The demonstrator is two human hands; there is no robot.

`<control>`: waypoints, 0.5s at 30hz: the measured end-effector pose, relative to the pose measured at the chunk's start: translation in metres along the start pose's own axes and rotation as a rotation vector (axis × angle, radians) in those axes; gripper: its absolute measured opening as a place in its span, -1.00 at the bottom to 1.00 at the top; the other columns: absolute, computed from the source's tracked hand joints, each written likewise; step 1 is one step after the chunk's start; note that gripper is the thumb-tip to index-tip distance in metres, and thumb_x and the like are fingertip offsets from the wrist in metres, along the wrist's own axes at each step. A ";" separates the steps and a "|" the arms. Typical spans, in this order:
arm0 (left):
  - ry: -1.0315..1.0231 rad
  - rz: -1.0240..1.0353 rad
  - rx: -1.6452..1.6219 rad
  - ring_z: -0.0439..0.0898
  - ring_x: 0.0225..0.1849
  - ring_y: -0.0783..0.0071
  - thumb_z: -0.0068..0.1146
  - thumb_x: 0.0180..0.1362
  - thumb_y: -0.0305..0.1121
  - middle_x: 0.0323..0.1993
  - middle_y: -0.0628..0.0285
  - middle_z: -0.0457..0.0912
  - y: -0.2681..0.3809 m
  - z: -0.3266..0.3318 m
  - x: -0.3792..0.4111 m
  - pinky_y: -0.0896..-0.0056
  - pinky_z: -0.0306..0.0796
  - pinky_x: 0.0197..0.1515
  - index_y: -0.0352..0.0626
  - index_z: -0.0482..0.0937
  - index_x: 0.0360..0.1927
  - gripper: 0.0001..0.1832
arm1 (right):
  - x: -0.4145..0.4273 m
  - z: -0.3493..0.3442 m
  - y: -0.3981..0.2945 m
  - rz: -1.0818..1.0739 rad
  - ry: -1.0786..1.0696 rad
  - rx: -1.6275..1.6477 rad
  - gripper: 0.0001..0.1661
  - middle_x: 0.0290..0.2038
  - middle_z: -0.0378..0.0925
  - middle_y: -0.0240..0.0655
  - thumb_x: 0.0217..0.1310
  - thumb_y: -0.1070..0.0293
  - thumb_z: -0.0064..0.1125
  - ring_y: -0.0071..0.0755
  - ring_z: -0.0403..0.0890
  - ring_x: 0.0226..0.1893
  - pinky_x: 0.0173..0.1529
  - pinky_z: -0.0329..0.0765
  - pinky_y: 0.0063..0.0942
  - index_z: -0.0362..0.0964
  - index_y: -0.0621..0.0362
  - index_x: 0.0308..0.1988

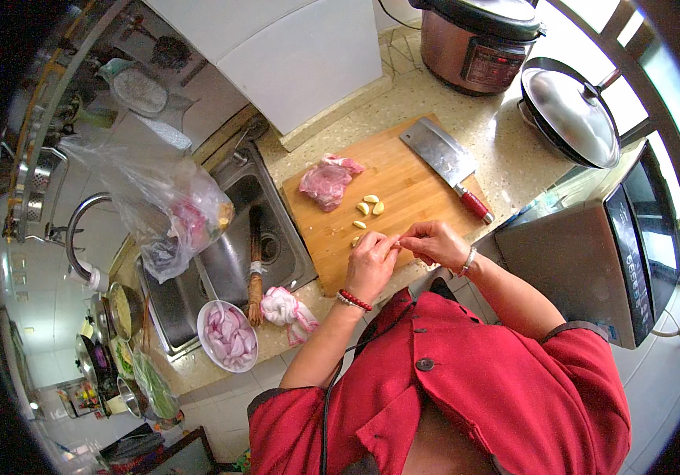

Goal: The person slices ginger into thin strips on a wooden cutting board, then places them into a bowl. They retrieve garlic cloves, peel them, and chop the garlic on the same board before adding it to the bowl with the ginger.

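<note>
Over the near edge of the wooden cutting board [334, 255], my left hand [371, 261] and my right hand [438, 244] meet at the fingertips. They pinch something small and pale between them, likely a garlic clove; the fingers mostly hide it. Several peeled garlic cloves [378, 208] lie on the board just beyond, one partly behind my left hand. A piece of raw meat [329, 181] rests farther back on the left. To the right lies a cleaver [441, 151], its red handle [475, 205] towards me.
Left of the board are a double steel sink [230, 261], a plastic bag with produce [188, 217], a bowl of sliced onion [230, 338], a brush [255, 285] and a cloth [283, 309]. An electric pressure cooker [476, 50] and a lidded wok [571, 113] stand back right.
</note>
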State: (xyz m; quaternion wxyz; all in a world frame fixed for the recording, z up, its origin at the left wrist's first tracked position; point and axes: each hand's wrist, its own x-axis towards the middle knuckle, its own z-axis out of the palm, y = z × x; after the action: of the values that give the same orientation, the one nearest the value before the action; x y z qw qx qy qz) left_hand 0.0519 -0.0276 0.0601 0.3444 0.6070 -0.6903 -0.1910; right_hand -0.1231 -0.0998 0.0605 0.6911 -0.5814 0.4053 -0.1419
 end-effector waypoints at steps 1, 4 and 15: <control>0.001 0.010 0.010 0.58 -0.24 0.18 0.25 0.01 -0.48 -0.32 0.13 0.56 0.000 -0.001 0.000 0.25 0.47 -0.17 -0.21 0.64 -0.20 -0.77 | 0.001 0.001 0.000 -0.011 0.007 0.022 -0.74 -0.66 0.39 -0.50 0.29 0.25 0.13 -0.71 0.33 -0.72 -0.67 0.23 -0.64 0.52 0.24 -0.33; 0.011 0.015 0.004 0.58 -0.25 0.15 0.24 0.00 -0.51 -0.33 0.12 0.57 0.000 -0.002 0.000 0.23 0.48 -0.18 -0.23 0.64 -0.22 -0.78 | 0.003 0.006 0.000 -0.022 0.035 0.005 -0.76 -0.65 0.40 -0.49 0.28 0.27 0.12 -0.71 0.34 -0.72 -0.67 0.25 -0.65 0.51 0.24 -0.33; 0.036 -0.455 -0.746 0.58 -0.25 0.60 0.17 0.20 -0.47 -0.26 0.31 0.62 -0.012 -0.002 -0.002 0.56 0.48 -0.17 -0.27 0.60 -0.06 -0.76 | 0.012 0.022 0.000 -0.011 0.193 0.168 -0.77 -0.61 0.40 -0.45 0.26 0.26 0.08 -0.65 0.39 -0.67 -0.64 0.31 -0.62 0.40 0.20 -0.37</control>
State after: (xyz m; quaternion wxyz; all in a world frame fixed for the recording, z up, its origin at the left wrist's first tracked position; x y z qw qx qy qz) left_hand 0.0616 -0.0275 0.0532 0.5012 0.5811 -0.4166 -0.4875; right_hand -0.1001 -0.0925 0.0555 0.6943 -0.5075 0.4533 -0.2346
